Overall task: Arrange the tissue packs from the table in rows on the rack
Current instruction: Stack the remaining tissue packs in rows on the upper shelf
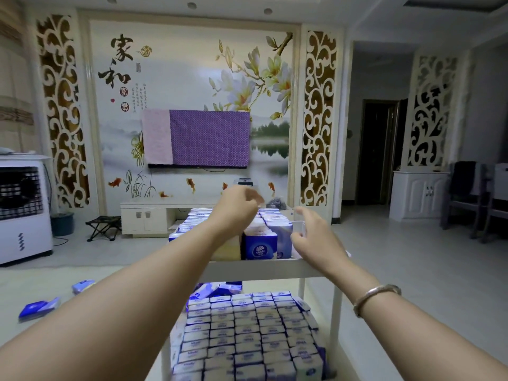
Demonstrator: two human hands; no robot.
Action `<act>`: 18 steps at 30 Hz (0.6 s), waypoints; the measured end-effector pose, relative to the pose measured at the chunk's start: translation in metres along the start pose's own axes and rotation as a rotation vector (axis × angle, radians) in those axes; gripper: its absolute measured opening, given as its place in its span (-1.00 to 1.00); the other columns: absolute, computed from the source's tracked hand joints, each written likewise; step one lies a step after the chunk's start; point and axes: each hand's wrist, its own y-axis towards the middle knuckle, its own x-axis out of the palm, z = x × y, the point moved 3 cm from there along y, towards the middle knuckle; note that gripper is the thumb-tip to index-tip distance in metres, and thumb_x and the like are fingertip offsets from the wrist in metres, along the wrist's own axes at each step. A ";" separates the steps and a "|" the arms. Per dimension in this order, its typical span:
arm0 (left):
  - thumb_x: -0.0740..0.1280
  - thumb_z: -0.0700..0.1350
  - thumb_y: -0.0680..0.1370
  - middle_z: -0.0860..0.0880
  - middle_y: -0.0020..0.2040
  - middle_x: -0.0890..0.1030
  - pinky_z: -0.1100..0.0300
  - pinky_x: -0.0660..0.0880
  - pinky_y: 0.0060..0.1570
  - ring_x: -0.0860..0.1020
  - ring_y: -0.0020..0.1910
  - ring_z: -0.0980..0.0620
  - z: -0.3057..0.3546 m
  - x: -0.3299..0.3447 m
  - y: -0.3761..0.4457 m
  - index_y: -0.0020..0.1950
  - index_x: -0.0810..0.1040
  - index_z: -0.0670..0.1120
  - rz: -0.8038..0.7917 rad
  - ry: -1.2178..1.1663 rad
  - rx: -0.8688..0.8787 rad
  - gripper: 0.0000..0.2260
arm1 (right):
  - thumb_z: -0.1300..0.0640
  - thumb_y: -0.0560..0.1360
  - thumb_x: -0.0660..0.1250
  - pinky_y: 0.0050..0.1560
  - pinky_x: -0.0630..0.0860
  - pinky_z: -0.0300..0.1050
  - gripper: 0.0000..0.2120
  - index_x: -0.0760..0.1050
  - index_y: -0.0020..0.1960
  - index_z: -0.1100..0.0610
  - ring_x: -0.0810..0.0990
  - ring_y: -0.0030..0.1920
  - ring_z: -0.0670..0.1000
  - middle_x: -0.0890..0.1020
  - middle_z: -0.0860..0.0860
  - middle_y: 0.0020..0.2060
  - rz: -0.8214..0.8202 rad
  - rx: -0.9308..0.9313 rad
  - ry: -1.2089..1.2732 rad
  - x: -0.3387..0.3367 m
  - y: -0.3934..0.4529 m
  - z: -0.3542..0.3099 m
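The rack's (pixel 264 266) lower shelf is packed with tissue packs (pixel 247 334) in tidy rows, closest to the camera. Up on the top shelf there's more packs standing, Vinda pack (pixel 260 246) facing front. Right hand (pixel 316 237) hovers just right of it, fingers loose, holding nothing. Left hand (pixel 238 209) is curled over the far packs, can't tell if it's gripping one. Two stray packs (pixel 39 307) sit on the floor left of the rack.
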 end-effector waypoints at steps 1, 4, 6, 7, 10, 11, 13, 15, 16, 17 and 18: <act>0.09 -0.34 0.49 -0.10 0.15 0.62 0.17 0.43 0.15 0.54 0.17 -0.03 0.000 -0.009 -0.005 0.13 0.61 -0.16 0.018 -0.005 0.017 -0.63 | 0.22 0.53 0.22 -0.04 0.45 -0.24 -0.55 0.29 0.40 0.04 0.45 0.24 -0.03 0.43 -0.05 0.32 0.073 -0.055 0.004 -0.004 -0.007 -0.006; 0.10 -0.35 0.49 -0.07 0.10 0.63 0.20 0.41 0.16 0.55 0.14 0.02 -0.007 -0.041 -0.027 0.09 0.62 -0.14 0.098 -0.011 0.051 -0.64 | 0.31 0.50 0.19 0.03 0.38 -0.36 -0.60 0.37 0.30 0.05 0.43 0.24 -0.07 0.45 -0.04 0.29 0.151 -0.202 0.028 -0.008 -0.030 -0.031; 0.12 -0.36 0.49 -0.03 0.03 0.64 0.24 0.40 0.11 0.56 0.09 0.06 -0.020 -0.064 -0.050 0.06 0.64 -0.13 0.165 -0.037 0.043 -0.66 | 0.34 0.47 0.20 0.04 0.31 -0.50 -0.63 0.42 0.23 0.07 0.40 0.24 -0.11 0.48 -0.05 0.20 0.160 -0.298 0.045 -0.005 -0.044 -0.061; 0.14 -0.36 0.49 -0.01 0.00 0.64 0.24 0.42 0.09 0.57 0.06 0.07 -0.028 -0.076 -0.064 0.03 0.64 -0.12 0.194 -0.053 0.036 -0.67 | 0.35 0.46 0.20 0.07 0.28 -0.54 -0.64 0.44 0.20 0.07 0.39 0.24 -0.13 0.49 -0.06 0.17 0.155 -0.340 0.059 -0.002 -0.050 -0.079; 0.16 -0.37 0.47 0.03 -0.07 0.64 0.25 0.46 0.04 0.58 -0.01 0.12 -0.068 -0.111 -0.113 -0.02 0.64 -0.09 0.249 -0.078 -0.015 -0.68 | 0.37 0.44 0.21 0.11 0.30 -0.45 -0.68 0.47 0.13 0.10 0.42 0.15 -0.16 0.52 -0.04 0.11 0.105 -0.442 0.122 0.023 -0.066 -0.133; 0.15 -0.38 0.46 0.03 -0.08 0.64 0.25 0.46 0.05 0.58 -0.01 0.12 -0.085 -0.122 -0.130 -0.04 0.64 -0.07 0.267 -0.072 -0.043 -0.67 | 0.37 0.43 0.20 0.08 0.34 -0.38 -0.69 0.48 0.11 0.11 0.43 0.08 -0.18 0.52 -0.03 0.09 0.076 -0.468 0.148 0.035 -0.072 -0.150; 0.15 -0.40 0.46 0.01 -0.07 0.64 0.25 0.44 0.06 0.57 0.00 0.10 -0.123 -0.146 -0.166 -0.05 0.63 -0.06 0.297 -0.055 -0.128 -0.65 | 0.36 0.42 0.21 0.06 0.38 -0.29 -0.71 0.48 0.09 0.13 0.45 0.04 -0.13 0.53 0.00 0.06 0.012 -0.522 0.181 0.066 -0.085 -0.179; 0.15 -0.41 0.46 -0.01 -0.06 0.64 0.34 0.42 -0.08 0.56 -0.03 0.08 -0.163 -0.167 -0.203 -0.05 0.62 -0.07 0.311 -0.019 -0.237 -0.66 | 0.33 0.41 0.21 0.12 0.37 -0.24 -0.72 0.49 0.08 0.15 0.46 0.11 -0.04 0.53 0.03 0.06 -0.061 -0.552 0.203 0.105 -0.100 -0.201; 0.15 -0.41 0.46 -0.02 -0.06 0.64 0.37 0.40 -0.15 0.56 -0.05 0.07 -0.185 -0.176 -0.221 -0.05 0.62 -0.07 0.314 0.000 -0.294 -0.67 | 0.31 0.40 0.20 0.13 0.37 -0.21 -0.72 0.49 0.07 0.15 0.46 0.12 -0.01 0.53 0.04 0.05 -0.100 -0.555 0.208 0.129 -0.108 -0.209; 0.16 -0.40 0.45 -0.02 -0.05 0.64 0.38 0.39 -0.18 0.56 -0.04 0.05 -0.207 -0.184 -0.239 -0.05 0.62 -0.07 0.309 0.019 -0.349 -0.67 | 0.29 0.38 0.20 0.12 0.35 -0.19 -0.72 0.49 0.07 0.15 0.45 0.13 0.01 0.52 0.04 0.05 -0.141 -0.547 0.210 0.153 -0.116 -0.215; 0.16 -0.39 0.45 -0.02 -0.03 0.63 0.37 0.39 -0.17 0.57 0.00 0.03 -0.229 -0.190 -0.255 -0.04 0.61 -0.06 0.300 0.033 -0.397 -0.68 | 0.28 0.38 0.21 0.12 0.32 -0.20 -0.71 0.49 0.08 0.14 0.45 0.16 0.03 0.52 0.05 0.06 -0.191 -0.525 0.201 0.179 -0.123 -0.218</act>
